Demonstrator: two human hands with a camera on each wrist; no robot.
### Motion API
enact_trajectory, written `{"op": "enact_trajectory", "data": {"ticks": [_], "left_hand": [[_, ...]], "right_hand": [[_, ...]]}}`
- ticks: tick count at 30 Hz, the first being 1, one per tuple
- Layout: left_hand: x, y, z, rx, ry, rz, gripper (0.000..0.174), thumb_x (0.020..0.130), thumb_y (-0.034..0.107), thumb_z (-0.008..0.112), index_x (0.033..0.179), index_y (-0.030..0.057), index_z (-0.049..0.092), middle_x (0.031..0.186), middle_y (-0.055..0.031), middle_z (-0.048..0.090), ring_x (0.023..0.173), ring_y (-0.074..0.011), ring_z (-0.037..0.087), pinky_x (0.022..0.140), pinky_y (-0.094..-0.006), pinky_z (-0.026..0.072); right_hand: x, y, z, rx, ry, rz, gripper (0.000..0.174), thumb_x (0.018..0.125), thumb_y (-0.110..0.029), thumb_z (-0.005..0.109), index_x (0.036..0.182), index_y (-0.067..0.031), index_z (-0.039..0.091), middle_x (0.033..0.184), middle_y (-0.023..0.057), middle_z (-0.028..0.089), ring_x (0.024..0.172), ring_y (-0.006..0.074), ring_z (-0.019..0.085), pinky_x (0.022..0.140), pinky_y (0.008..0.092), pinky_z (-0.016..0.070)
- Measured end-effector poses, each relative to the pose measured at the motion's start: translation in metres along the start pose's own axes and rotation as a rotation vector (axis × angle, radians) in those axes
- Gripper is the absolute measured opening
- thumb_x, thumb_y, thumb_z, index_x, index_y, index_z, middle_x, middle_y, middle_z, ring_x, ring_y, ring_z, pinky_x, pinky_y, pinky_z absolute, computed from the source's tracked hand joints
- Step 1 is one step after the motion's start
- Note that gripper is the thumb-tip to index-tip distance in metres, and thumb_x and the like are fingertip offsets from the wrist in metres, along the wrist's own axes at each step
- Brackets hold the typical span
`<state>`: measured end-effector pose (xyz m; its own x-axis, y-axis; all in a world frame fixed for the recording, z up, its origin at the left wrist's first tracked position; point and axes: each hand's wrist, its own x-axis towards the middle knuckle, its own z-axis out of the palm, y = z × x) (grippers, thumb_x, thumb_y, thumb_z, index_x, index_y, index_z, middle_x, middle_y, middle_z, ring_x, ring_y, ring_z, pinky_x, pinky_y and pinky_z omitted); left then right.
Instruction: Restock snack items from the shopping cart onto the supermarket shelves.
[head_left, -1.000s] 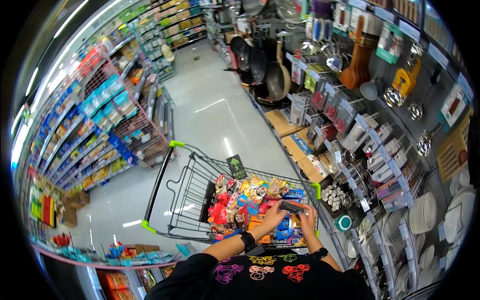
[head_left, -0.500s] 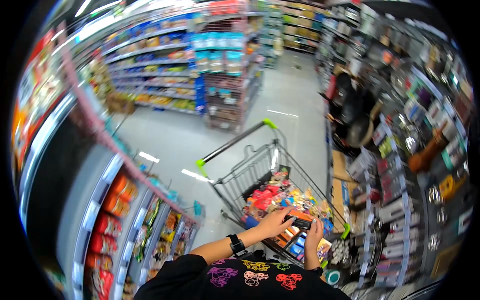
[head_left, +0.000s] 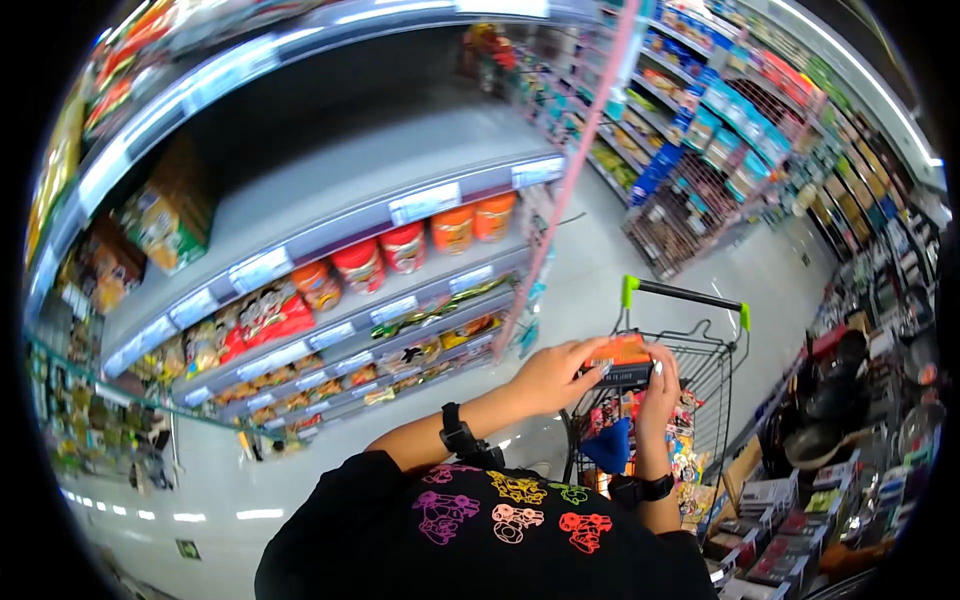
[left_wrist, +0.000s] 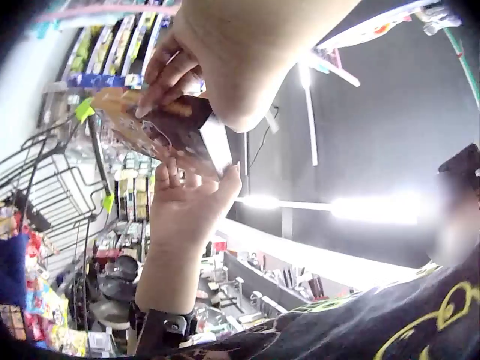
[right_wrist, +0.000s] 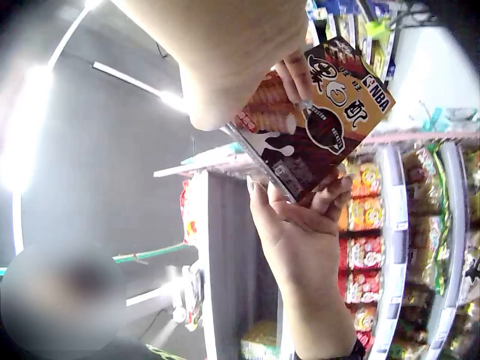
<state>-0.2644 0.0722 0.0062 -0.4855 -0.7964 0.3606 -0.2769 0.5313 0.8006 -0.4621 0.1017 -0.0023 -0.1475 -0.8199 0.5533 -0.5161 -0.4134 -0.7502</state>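
A flat orange and dark brown snack box (head_left: 622,360) with NBA and Chinese lettering is held up in front of the chest. My left hand (head_left: 552,380) grips its left end, thumb along the near side. At the right end my right hand (head_left: 658,385) holds it with bent fingers. The box's printed face (right_wrist: 330,112) shows in the right wrist view, with fingers of both hands on its edges. Beneath the hands stands a wire shopping cart (head_left: 722,400) with green handle ends, filled with colourful snack packets (head_left: 684,430) and a blue item (head_left: 608,446).
A grey shelf unit (head_left: 350,150) rises on the left, with orange and red tubs (head_left: 405,247) and bagged snacks (head_left: 265,318) lower down. Pans (head_left: 812,445) and kitchenware hang along the right side. Shiny floor (head_left: 775,265) runs between the racks.
The view has swung left, bringing the snack shelf in front and moving the cart to the right. Both hands keep holding the box, which is now raised closer to the camera.
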Motion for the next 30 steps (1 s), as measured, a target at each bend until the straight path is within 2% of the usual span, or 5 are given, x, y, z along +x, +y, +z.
{"op": "enact_trajectory", "data": {"ticks": [9, 13, 21, 23, 30], "left_hand": [[-0.071, 0.027, -0.118, 0.1, 0.354, -0.085, 0.043, 0.084, 0.015, 0.054, 0.126, 0.0077, 0.046, 0.08, -0.0145, 0.06, 0.068, -0.0227, 0.059, 0.061, -0.0337, 0.0458], [-0.102, 0.014, -0.13, -0.269, 0.541, -0.125, 0.042, 0.094, 0.022, 0.037, 0.131, 0.0034, 0.041, 0.087, -0.0087, 0.064, 0.084, -0.0167, 0.061, 0.078, -0.0307, 0.0468], [-0.121, 0.02, -0.129, -1.387, 0.258, -0.231, 0.083, 0.084, 0.071, 0.018, 0.137, 0.0085, 0.027, 0.121, -0.0175, 0.051, 0.107, -0.0306, 0.056, 0.089, -0.0438, 0.0467], [-0.125, 0.02, -0.124, -1.553, 0.266, -0.175, 0.081, 0.085, 0.07, 0.02, 0.137, 0.0082, 0.027, 0.126, -0.0178, 0.047, 0.112, -0.0325, 0.052, 0.091, -0.0462, 0.0445], [-0.128, 0.02, -0.128, -1.643, 0.177, -0.033, 0.067, 0.09, 0.055, 0.032, 0.135, 0.0055, 0.03, 0.131, -0.0206, 0.042, 0.118, -0.0425, 0.044, 0.096, -0.0489, 0.0403]], "right_hand": [[0.075, -0.119, 0.103, 0.229, -0.4, -0.546, 0.044, 0.091, -0.034, 0.04, 0.114, 0.0013, 0.053, 0.111, 0.0172, 0.053, 0.106, 0.0319, 0.05, 0.093, 0.0374, 0.0371], [0.088, -0.16, 0.143, 0.276, -0.567, -0.751, 0.05, 0.092, -0.04, 0.037, 0.116, 0.0009, 0.052, 0.114, 0.0185, 0.051, 0.104, 0.0342, 0.051, 0.089, 0.0377, 0.0398], [0.084, -0.202, 0.18, 0.209, -1.069, -0.959, 0.037, 0.085, -0.029, 0.045, 0.102, 0.0017, 0.058, 0.091, 0.0179, 0.059, 0.084, 0.0354, 0.057, 0.076, 0.0394, 0.045], [0.078, -0.21, 0.182, 0.123, -1.128, -0.996, 0.034, 0.077, -0.021, 0.049, 0.101, 0.0004, 0.058, 0.086, 0.0169, 0.059, 0.08, 0.0346, 0.056, 0.072, 0.0395, 0.0455], [0.082, -0.208, 0.184, 0.238, -1.116, -0.915, 0.042, 0.088, -0.035, 0.043, 0.111, -0.0031, 0.057, 0.09, 0.0152, 0.06, 0.08, 0.0327, 0.057, 0.071, 0.0379, 0.0452]]}}
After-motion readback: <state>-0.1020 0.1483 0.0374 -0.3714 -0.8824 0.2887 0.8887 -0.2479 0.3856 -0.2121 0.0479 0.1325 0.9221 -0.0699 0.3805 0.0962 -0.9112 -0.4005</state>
